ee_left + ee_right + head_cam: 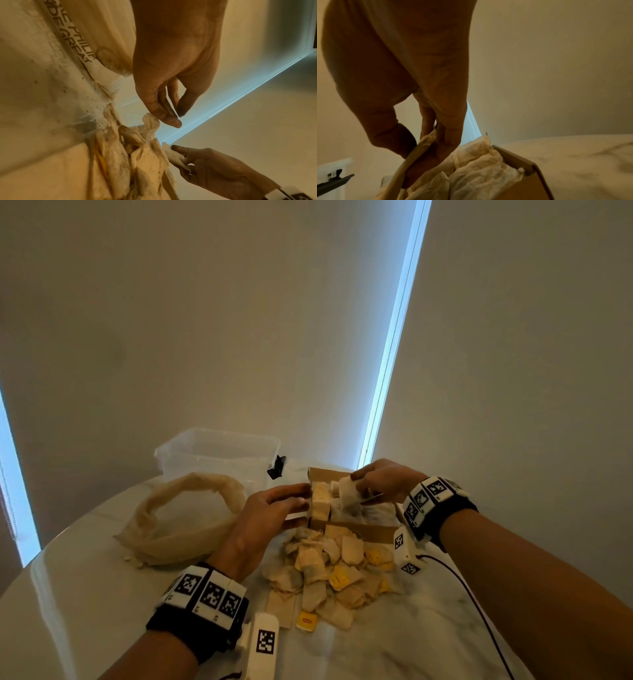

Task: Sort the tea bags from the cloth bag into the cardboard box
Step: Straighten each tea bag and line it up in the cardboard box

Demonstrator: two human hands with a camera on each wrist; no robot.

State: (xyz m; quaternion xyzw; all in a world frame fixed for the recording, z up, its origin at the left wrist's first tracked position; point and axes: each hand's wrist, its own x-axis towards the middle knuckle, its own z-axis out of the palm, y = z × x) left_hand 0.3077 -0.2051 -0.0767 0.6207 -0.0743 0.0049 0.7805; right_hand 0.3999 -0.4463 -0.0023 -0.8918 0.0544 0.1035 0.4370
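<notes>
An open cardboard box (363, 531) stands mid-table with a row of tea bags (321, 501) upright inside. My left hand (301, 505) has straight fingers resting against the left end of that row; the left wrist view shows the left hand (179, 119) with fingers and thumb apart, just above the crumpled bags (145, 151). My right hand (356, 479) hovers over the box and pinches one pale tea bag (347, 493). In the right wrist view the right hand (429, 146) has thumb and fingers on that tea bag (402, 170), above the filled box (518, 158). The cloth bag (181, 518) lies slumped at left.
A loose pile of tea bags (335, 570) with yellow tags lies on the marble table (445, 628) in front of the box. A clear plastic tub (219, 453) and a black clip (277, 467) stand behind. A dark cable (476, 601) runs along the right side.
</notes>
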